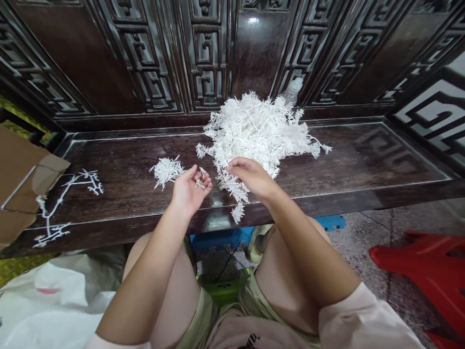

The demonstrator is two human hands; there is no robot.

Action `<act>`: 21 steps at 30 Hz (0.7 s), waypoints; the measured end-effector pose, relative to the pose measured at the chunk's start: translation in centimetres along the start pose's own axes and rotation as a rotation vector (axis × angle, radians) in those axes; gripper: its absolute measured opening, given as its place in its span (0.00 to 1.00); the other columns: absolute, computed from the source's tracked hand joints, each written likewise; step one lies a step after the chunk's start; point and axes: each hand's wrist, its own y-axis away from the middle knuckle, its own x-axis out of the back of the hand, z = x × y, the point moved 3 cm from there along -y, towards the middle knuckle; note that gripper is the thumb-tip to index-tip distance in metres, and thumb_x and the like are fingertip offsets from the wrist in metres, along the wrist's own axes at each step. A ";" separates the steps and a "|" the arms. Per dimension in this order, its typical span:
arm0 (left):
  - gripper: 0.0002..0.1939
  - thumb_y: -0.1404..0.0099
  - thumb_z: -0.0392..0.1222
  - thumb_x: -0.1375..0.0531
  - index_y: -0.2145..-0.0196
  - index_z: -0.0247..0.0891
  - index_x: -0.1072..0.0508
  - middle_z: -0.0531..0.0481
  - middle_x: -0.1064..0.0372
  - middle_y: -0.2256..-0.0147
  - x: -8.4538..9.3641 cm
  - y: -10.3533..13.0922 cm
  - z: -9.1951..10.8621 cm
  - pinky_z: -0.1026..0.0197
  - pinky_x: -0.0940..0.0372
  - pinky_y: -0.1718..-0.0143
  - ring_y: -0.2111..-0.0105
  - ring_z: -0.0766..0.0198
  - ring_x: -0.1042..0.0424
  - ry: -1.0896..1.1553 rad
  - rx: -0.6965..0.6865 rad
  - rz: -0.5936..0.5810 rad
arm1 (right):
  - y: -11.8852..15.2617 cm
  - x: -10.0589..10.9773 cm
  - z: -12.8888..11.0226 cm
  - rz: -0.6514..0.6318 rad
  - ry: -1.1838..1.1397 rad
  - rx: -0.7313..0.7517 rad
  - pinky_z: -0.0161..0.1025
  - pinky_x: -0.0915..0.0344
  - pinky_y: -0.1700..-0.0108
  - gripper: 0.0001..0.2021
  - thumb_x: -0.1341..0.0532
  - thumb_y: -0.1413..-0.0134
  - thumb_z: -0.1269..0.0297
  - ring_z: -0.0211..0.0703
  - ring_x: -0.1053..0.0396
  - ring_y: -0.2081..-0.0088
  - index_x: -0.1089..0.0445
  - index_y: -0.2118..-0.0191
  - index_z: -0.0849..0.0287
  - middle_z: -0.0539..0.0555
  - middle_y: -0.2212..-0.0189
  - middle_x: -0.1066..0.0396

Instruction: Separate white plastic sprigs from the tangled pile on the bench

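Observation:
A large heap of white branching plastic sprigs point(254, 131) lies on the dark wooden bench seat. At its near left edge, my right hand point(252, 177) is closed in a pinch on a feathery white branch point(238, 213), which hangs toward the bench's front edge. My left hand point(191, 189) is turned palm up with the fingers curled round a few small white sprigs point(200, 183). Just left of that hand sits a small pile of short white pieces point(167, 171), apart from the heap. The right fingertips are partly hidden among the white branches.
On the left, a bare white stem point(58, 203) lies beside a cardboard box point(22, 179). A clear bottle point(292, 89) stands behind the heap, against the carved backrest point(207, 48). A red plastic stool point(421, 261) is on the floor at right; a white bag point(54, 300) is at lower left.

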 end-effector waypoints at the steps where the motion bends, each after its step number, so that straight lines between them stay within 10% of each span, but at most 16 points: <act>1: 0.13 0.46 0.37 0.44 0.83 0.35 0.45 0.51 0.40 0.79 -0.1 -0.1 0.0 0.66 0.40 0.75 0.79 0.71 0.38 -0.008 -0.013 -0.010 | 0.0 0.0 -0.1 0.000 0.000 -0.003 0.35 0.47 0.69 0.04 0.43 0.55 0.64 0.33 0.43 0.74 0.35 0.74 0.59 0.48 0.76 0.38; 11: 0.13 0.53 0.27 0.49 0.86 0.36 0.50 0.57 0.55 0.87 0.1 -0.3 0.5 0.68 0.50 0.82 0.85 0.74 0.51 -0.029 -0.115 -0.044 | 0.0 -0.1 0.2 -0.018 0.036 0.053 0.36 0.45 0.65 0.06 0.43 0.55 0.63 0.34 0.41 0.71 0.34 0.73 0.59 0.49 0.73 0.35; 21: 0.13 0.43 0.36 0.49 0.84 0.36 0.46 0.55 0.52 0.85 -1.2 0.7 -0.8 0.68 0.48 0.81 0.84 0.73 0.48 -0.133 0.088 -0.284 | -0.1 -2.1 1.7 -0.005 -0.130 -0.134 0.34 0.47 0.73 0.04 0.44 0.57 0.64 0.33 0.45 0.77 0.36 0.75 0.59 0.48 0.78 0.39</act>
